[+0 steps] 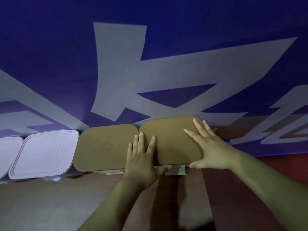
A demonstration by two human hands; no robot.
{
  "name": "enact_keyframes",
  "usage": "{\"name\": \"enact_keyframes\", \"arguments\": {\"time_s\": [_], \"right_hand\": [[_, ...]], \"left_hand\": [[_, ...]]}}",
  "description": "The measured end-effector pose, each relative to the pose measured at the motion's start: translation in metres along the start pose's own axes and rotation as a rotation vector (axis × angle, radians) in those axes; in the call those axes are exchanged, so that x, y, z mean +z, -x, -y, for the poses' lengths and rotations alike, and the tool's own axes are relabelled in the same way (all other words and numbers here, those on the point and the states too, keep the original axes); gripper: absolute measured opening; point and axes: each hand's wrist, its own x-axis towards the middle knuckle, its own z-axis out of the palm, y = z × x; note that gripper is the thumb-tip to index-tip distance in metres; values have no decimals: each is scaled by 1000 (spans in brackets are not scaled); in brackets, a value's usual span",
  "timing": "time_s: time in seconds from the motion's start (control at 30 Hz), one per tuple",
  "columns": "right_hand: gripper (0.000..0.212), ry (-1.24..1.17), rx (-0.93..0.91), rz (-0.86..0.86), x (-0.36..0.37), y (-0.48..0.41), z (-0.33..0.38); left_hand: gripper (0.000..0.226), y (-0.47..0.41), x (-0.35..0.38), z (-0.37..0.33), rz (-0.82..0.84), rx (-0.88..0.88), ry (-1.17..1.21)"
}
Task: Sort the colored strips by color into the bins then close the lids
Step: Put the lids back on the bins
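Observation:
Several bins stand in a row against a blue banner, all with their lids down. Two have tan lids: the right tan lid (168, 140) and the left tan lid (103, 145). Two pale lilac lids lie further left, one (45, 152) whole and one (8, 150) cut by the frame edge. My left hand (141, 157) lies flat with straight fingers on the near left part of the right tan lid, thumb at its front edge. My right hand (208, 145) presses flat on that lid's right side, fingers spread. No colored strips are visible.
The bins sit on a brown wooden table (50, 205) whose near part shows below my arms. The blue banner with large grey lettering (133, 72) rises right behind the bins. White labels (176, 170) hang on the bins' front faces.

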Motion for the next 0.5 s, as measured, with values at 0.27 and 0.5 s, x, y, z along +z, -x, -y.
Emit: {"name": "enact_keyframes", "arguments": {"time_s": [0.27, 0.5], "right_hand": [[112, 73, 39, -57, 5, -5, 5], [113, 65, 60, -40, 5, -5, 6]], "left_hand": [[100, -12, -9, 1, 58, 6, -104], [103, -19, -5, 7, 102, 33, -95]]}}
